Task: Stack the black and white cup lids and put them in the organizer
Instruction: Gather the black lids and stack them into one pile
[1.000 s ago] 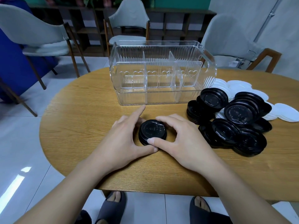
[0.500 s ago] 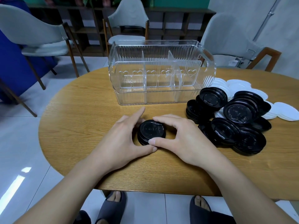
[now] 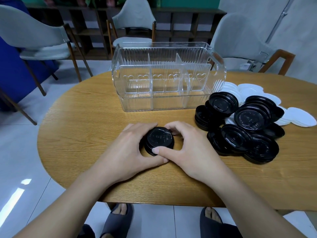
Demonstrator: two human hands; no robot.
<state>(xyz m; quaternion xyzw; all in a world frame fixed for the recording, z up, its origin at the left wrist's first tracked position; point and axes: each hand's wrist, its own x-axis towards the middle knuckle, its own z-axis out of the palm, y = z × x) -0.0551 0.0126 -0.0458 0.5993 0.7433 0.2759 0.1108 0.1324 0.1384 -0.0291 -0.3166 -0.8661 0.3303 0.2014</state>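
- On the left side of the table [image 3: 72, 127] I see only bare wood; no lids lie there.
- My left hand [image 3: 127, 152] curls round the near-left side of a small stack of black lids [image 3: 159, 140], fingers bent over its far edge and thumb along the front; the grip is closed on the stack.
- My right hand [image 3: 190, 150] cups the same stack from the right, thumb tip pressed on its front rim, fingers curved over the back. The stack sits on the table between both hands, near the front edge.
- Behind it stands the clear organizer [image 3: 168, 76], with dividers and, as far as I can see, nothing in any compartment.
- To the right lies a loose heap of black lids [image 3: 240, 127], some already nested in short piles, others tilted.
- Behind and right of those, the white lids [image 3: 295, 117] are spread out, partly hidden.
- I judge the task barely begun: one short stack squared up, nothing stored, most black and all white lids left.
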